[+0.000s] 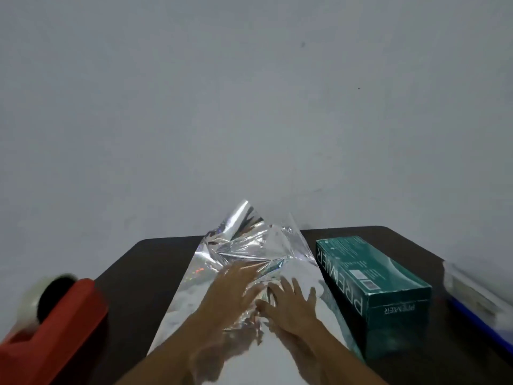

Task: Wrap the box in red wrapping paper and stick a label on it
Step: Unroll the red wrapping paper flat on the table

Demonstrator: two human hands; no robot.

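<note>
The left hand (233, 287) and right hand (290, 301) lie flat, fingers spread, on the silvery paper (191, 295) at lower centre, gripping nothing. Best to smooth outward toward the crumpled far end before bringing over the box (372, 287), which sits at the sheet's right edge.

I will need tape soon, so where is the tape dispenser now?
In the head view, the red tape dispenser lies at the lower left, at the dark table's left edge, left of the shiny sheet.

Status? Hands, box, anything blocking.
Both open: left hand and right hand press flat on silver foil sheet. Green PREMIER box unwrapped, at sheet's right edge. Red tape dispenser far left.
</note>
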